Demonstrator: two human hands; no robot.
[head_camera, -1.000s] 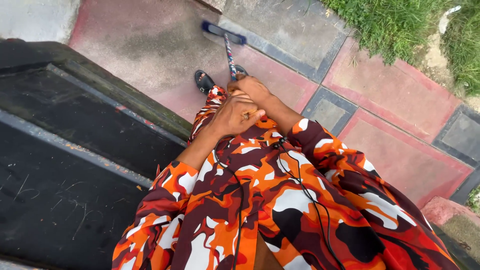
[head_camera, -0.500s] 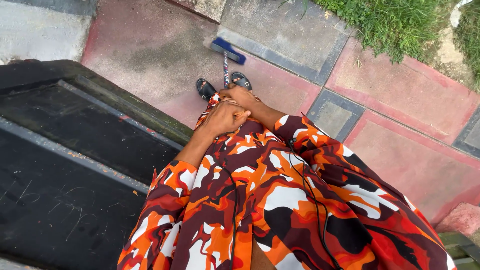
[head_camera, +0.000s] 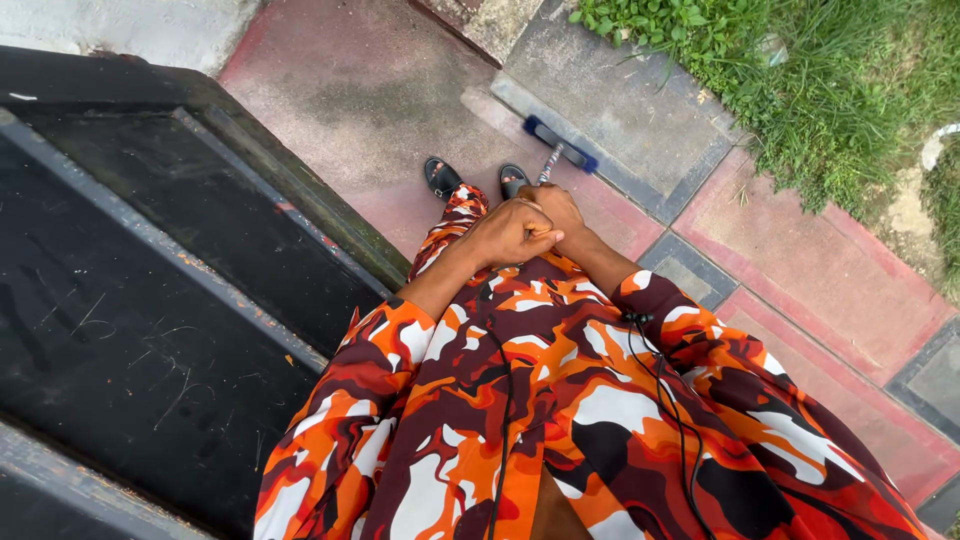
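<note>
1. Clearly both hands wrap one broom handle (head_camera: 547, 170): the left hand (head_camera: 508, 235) is fisted tight on it, with the right hand (head_camera: 556, 208) clenched just beyond, touching it.
2. One blue broom head (head_camera: 559, 144) rests on the paving (head_camera: 400, 90), just ahead of two black sandals (head_camera: 442, 177).
3. One black cable (head_camera: 668, 400) hangs down the patterned robe (head_camera: 560, 400).
</note>
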